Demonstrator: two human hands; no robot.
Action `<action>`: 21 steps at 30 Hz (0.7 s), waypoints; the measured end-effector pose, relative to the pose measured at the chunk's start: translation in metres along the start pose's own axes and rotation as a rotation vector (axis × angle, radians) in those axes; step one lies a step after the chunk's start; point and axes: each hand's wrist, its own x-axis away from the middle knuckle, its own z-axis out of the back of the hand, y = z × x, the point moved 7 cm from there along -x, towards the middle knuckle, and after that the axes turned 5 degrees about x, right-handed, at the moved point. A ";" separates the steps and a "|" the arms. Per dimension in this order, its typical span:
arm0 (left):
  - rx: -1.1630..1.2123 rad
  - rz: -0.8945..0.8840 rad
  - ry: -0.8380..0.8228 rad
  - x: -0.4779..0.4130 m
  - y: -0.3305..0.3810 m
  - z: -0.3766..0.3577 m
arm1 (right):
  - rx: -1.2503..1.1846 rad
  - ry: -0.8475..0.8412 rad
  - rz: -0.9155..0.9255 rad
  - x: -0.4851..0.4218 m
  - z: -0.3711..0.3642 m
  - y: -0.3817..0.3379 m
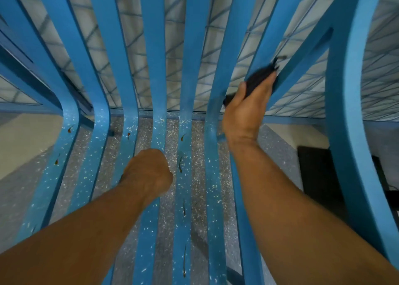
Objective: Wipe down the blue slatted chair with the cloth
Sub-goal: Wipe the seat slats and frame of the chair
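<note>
Right hand [246, 110] clamps the dark cloth [259, 77] against a backrest slat of the blue slatted chair [157, 69], near the chair's right armrest: fingers wrap the cloth so it bears on the slat face. Left hand [149, 172] is fisted, knuckles planted on the chair's seat slats, probably as a brace. The seat carries pale specks and small brown debris [183, 137], apparently unwiped.

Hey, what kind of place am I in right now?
Probably a tiled indoor room or covered porch: light wall tiles behind the blue slatted chair, speckled terrazzo-like floor beneath it. I can't be sure which.
</note>
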 end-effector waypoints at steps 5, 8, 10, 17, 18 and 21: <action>-0.035 -0.013 0.006 -0.003 0.000 0.001 | 0.089 0.081 0.129 -0.018 -0.003 -0.021; -0.018 -0.027 0.013 -0.004 0.000 0.001 | 0.255 -0.224 0.003 0.020 -0.016 0.014; -0.023 -0.046 0.019 -0.002 0.002 0.001 | 0.432 -0.376 -0.025 0.049 -0.017 0.040; -0.043 -0.038 -0.003 0.000 0.002 0.003 | 0.724 -0.685 -0.063 0.073 -0.012 0.056; -0.041 -0.035 -0.010 0.001 0.002 0.004 | 0.739 -0.719 -0.068 0.076 -0.009 0.055; -0.014 -0.040 -0.018 0.001 0.001 0.004 | 0.761 -0.794 -0.110 0.085 0.002 0.054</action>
